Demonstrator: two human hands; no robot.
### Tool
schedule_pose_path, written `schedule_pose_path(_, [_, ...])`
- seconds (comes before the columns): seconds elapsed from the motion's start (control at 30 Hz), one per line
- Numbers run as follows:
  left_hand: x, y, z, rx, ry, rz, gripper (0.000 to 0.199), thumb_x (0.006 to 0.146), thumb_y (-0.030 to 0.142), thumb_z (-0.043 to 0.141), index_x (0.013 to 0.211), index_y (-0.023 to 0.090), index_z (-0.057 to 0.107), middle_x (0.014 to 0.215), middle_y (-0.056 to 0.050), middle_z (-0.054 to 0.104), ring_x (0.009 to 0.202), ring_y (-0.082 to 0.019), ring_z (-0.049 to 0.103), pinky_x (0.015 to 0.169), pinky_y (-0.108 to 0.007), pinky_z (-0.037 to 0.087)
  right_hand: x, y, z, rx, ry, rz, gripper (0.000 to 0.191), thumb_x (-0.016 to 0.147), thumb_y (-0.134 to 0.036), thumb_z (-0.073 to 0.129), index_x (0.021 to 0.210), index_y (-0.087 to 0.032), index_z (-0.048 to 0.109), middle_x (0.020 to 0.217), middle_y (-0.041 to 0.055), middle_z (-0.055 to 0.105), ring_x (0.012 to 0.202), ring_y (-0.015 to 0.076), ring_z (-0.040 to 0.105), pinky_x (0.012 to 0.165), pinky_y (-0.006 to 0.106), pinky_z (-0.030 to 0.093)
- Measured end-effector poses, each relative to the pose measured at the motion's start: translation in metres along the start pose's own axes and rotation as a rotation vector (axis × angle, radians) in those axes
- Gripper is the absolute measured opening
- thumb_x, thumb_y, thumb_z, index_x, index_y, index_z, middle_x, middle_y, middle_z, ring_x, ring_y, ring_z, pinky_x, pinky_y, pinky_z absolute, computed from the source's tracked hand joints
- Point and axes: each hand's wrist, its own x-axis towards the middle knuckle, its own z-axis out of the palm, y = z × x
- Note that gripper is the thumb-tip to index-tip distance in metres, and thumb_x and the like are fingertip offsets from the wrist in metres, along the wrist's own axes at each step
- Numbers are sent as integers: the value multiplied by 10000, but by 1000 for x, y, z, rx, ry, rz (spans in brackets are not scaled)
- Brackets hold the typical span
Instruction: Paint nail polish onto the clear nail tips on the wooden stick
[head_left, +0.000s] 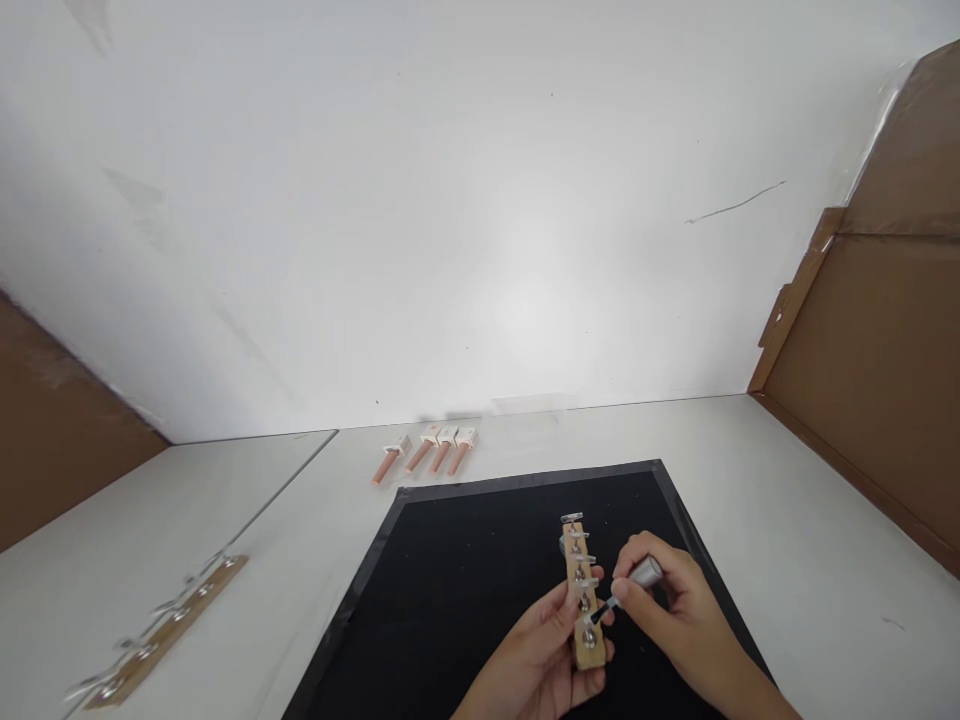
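My left hand (551, 640) is closed around a wooden nail-tip holder (591, 655), tilted up above the black mat. Several clear nail tips stick out sideways from the metal studs along its length. Between the thumb and fingers of my right hand (675, 600) is a nail polish brush (643, 573) with a silver handle. Its dark bristles point down and left at the lowest nail tip on the holder. Whether the bristles touch that tip I cannot tell. A small teal thing (562, 545) shows partly behind the holder's upper end.
Several bottles with peach caps and white square bodies (466, 437) lie past the mat's far edge. A second wooden holder (169, 630) with clear tips lies on the white table at left. The black mat (442, 580) has taped edges. White and brown panels surround the table.
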Motion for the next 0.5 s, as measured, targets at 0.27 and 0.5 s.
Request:
schedule_pose_path(0.27, [-6, 2, 0, 25, 19, 12, 222, 774, 225, 624, 978, 135, 626, 724, -28, 682, 589, -107, 642, 577, -229, 469, 1, 4, -2, -51, 106, 14, 197, 814, -299, 504, 644, -202, 484, 557, -47, 407, 496, 115, 388, 461, 210, 340])
schedule_pose_path(0.5, [-7, 3, 0, 19, 30, 27, 212, 779, 219, 615, 973, 138, 635, 697, -17, 674, 589, -112, 647, 575, -233, 467, 1, 0, -3, -1, 101, -33, 201, 804, -276, 514, 623, -204, 466, 551, -53, 400, 475, 104, 366, 441, 202, 324])
